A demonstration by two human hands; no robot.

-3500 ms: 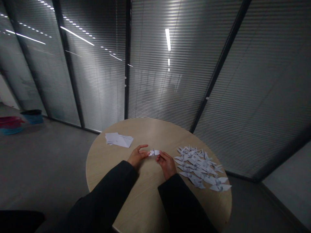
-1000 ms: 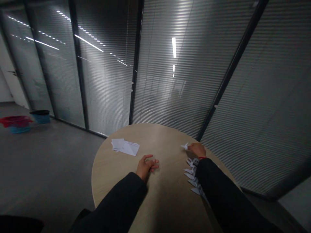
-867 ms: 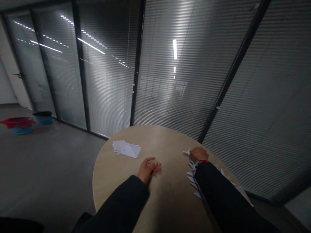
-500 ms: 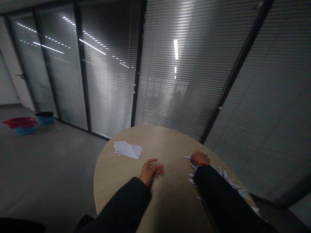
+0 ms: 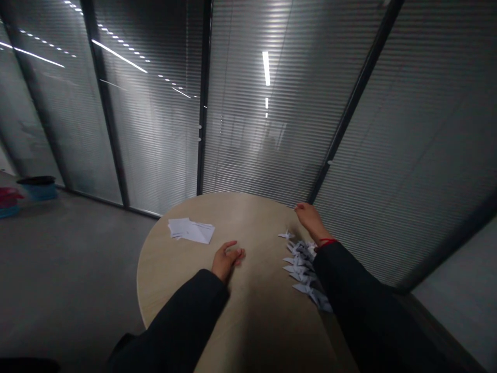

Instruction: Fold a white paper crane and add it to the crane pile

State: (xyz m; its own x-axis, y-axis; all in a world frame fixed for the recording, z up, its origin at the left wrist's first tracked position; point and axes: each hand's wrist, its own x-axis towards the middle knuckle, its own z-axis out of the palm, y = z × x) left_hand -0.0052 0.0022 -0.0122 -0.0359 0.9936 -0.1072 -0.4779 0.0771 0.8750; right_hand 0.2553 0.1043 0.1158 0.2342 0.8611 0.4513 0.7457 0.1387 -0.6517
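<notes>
My left hand (image 5: pixel 228 260) hovers over the table with its fingers loosely bent and apart, nothing in them. To the right, my right hand (image 5: pixel 309 218) is raised near the table's far right edge, fingers curled in together; no object shows in it. Just left of and below that hand, a single white folded paper crane (image 5: pixel 286 235) lies on the tabletop. Closer to me, several more paper cranes (image 5: pixel 305 274) stand packed in rows, partly hidden behind my right forearm. A small stack of white paper sheets (image 5: pixel 198 232) lies beyond my left hand.
The round wooden table (image 5: pixel 166 280) stands close to a glass partition (image 5: pixel 252 155) with blinds and dark frames. On the floor at far left are a blue bin with a black liner (image 5: pixel 39 189) and a blue bin with a red liner (image 5: pixel 8 201).
My right hand has lifted away from the single crane, which now lies uncovered. My left hand keeps its loose pose. The view has turned slightly right, showing more of the crane rows.
</notes>
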